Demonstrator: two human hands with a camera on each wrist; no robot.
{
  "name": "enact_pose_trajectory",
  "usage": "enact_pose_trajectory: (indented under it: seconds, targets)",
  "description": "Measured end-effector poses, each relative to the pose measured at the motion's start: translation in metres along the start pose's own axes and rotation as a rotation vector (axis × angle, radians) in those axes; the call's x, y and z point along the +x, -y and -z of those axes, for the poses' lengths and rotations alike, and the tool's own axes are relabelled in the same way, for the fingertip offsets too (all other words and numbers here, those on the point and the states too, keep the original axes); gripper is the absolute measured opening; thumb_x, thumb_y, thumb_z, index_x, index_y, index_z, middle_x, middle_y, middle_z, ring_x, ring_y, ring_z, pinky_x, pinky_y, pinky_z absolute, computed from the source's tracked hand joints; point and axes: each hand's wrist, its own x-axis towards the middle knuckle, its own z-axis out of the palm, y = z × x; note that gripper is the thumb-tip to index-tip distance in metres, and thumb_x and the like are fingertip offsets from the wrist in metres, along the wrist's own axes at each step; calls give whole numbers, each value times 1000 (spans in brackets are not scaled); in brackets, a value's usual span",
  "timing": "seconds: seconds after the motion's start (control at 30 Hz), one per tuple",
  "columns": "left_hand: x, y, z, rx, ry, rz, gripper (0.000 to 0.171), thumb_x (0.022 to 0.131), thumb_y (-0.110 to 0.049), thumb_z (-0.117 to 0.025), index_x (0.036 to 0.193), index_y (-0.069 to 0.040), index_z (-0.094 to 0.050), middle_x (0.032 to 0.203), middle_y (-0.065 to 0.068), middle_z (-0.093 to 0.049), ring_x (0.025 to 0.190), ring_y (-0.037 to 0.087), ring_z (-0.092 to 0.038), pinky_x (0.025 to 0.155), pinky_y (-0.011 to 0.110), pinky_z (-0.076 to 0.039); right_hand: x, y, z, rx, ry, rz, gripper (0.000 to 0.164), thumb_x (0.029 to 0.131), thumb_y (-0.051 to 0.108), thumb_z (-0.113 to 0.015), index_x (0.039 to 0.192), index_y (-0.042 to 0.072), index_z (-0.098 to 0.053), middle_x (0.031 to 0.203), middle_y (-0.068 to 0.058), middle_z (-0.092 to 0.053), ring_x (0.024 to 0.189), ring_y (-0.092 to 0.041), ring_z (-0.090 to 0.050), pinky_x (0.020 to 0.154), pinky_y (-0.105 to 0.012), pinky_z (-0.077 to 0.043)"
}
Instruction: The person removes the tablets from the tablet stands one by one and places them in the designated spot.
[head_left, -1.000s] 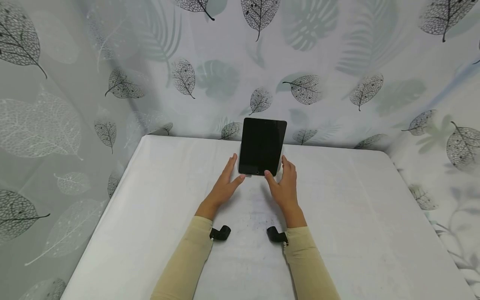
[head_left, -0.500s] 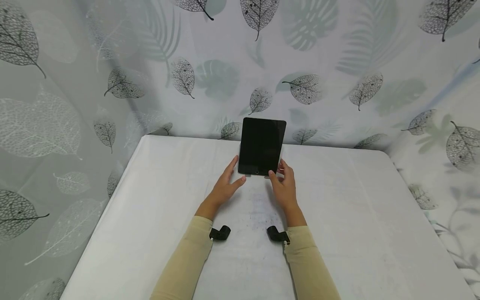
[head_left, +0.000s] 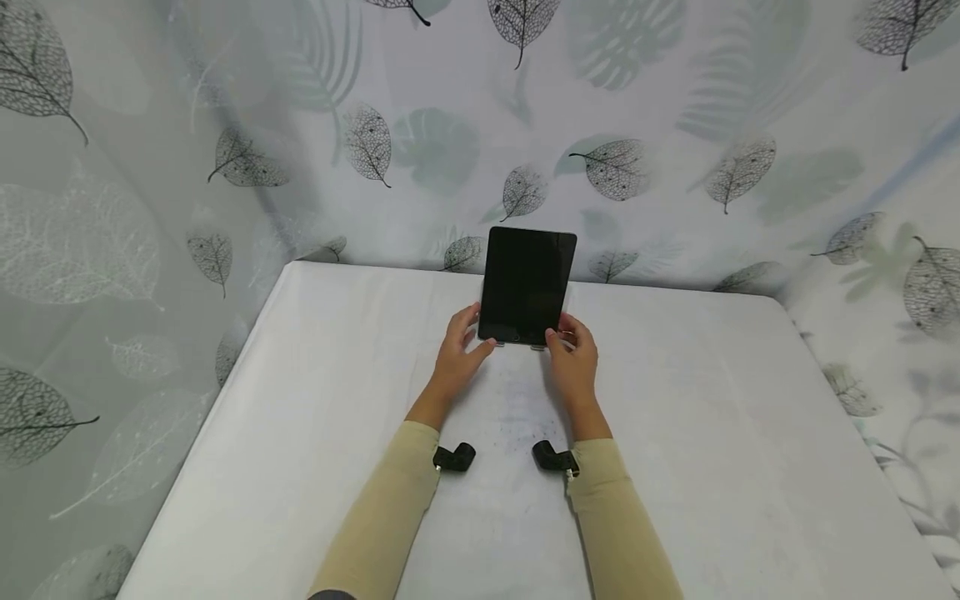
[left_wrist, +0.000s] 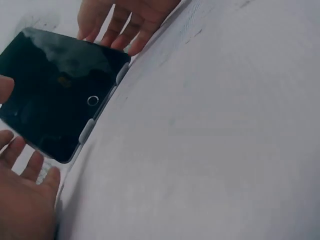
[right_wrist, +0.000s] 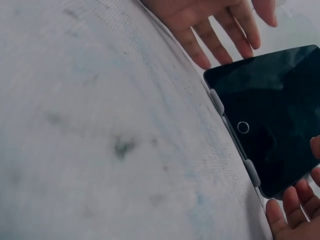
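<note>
A black tablet (head_left: 527, 286) leans upright on a stand, and two grey stand lips (right_wrist: 253, 172) catch its bottom edge. My left hand (head_left: 455, 358) is at the tablet's left edge, fingers beside it and thumb near the lower left corner. In the right wrist view, that thumb is apart from the screen. My right hand (head_left: 576, 358) holds the lower right side, with its thumb in front of the screen and bent fingers at the right edge. Most of the stand is hidden behind the tablet.
A white-covered table (head_left: 712, 433) lies under both arms. Leaf-printed curtains (head_left: 427, 75) hang behind it and along the sides. A black wrist camera (head_left: 455, 457) is strapped to the left sleeve, and another wrist camera (head_left: 552, 456) to the right.
My left hand has come closer to the tablet, its fingers now more bent. My right thumb has slid outward to the lower right corner, its fingers bending at the edge. The tablet stays put.
</note>
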Motion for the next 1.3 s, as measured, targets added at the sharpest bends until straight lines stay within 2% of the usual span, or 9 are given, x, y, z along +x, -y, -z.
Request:
enact_pose_trajectory:
  seconds: [0.13,0.23,0.37,0.43,0.63,0.83,1.0,1.17,1.3]
  targets:
    - [4,1,-9,45,-101,-63,63,95,-7,-67,154,-9,-44,152,16,-43,141,32,-44,122,51,-36,4,-1,-1,-9,-38,-12,42,98,15,-67,138,3,-59,129,-17,-60,117,-25,-60,101,-28,-53]
    - [3,-2,-14,101,-172,-113,59,92,-5,-67,149,-6,-51,146,17,-50,137,31,-49,118,48,-41,6,-2,-2,-11,-68,-7,40,96,12,-69,133,2,-62,124,-18,-63,113,-27,-63,91,-14,-52]
    - [1,-2,-19,166,-244,-152,54,90,-4,-66,143,-6,-58,139,16,-58,131,29,-55,114,42,-47,7,-3,-4,14,-114,3,35,92,8,-72,126,-1,-67,118,-20,-67,109,-29,-65,81,-4,-49]
    - [1,-2,-21,170,-266,-157,52,90,-3,-66,142,-6,-59,136,16,-60,128,29,-57,113,41,-49,7,-3,-5,24,-143,7,33,91,6,-74,122,-3,-69,115,-21,-69,106,-29,-66,78,-3,-50]
    - [5,-2,-28,87,-293,-125,53,91,-2,-64,143,-5,-56,135,16,-57,124,29,-56,111,39,-51,9,-4,-8,11,-214,27,29,87,6,-78,113,-5,-72,106,-23,-71,95,-27,-67,74,-5,-49]
    - [10,-3,-32,87,-358,-88,53,87,2,-67,140,-2,-58,131,17,-59,120,30,-58,107,40,-53,11,-3,-10,-19,-219,-4,31,82,4,-81,111,-4,-73,105,-21,-72,93,-27,-66,74,-10,-47]
    - [14,-3,-36,123,-417,-49,48,87,3,-68,135,-5,-63,124,14,-61,115,27,-60,102,37,-56,10,-5,-11,-30,-208,-23,32,83,0,-79,113,-4,-70,107,-21,-70,97,-29,-66,78,-15,-48]
    - [19,0,-40,145,-520,-75,43,85,10,-69,126,-4,-69,113,15,-66,106,27,-63,92,39,-60,11,-8,-12,-47,-179,-16,31,87,-1,-75,117,-5,-67,109,-20,-67,101,-27,-63,80,-14,-49]
    - [23,3,-40,124,-562,-104,42,83,15,-70,120,-3,-72,107,17,-69,102,28,-66,88,37,-61,13,-9,-13,-47,-185,13,30,88,-1,-75,117,-6,-66,110,-22,-66,102,-28,-63,79,-10,-48]
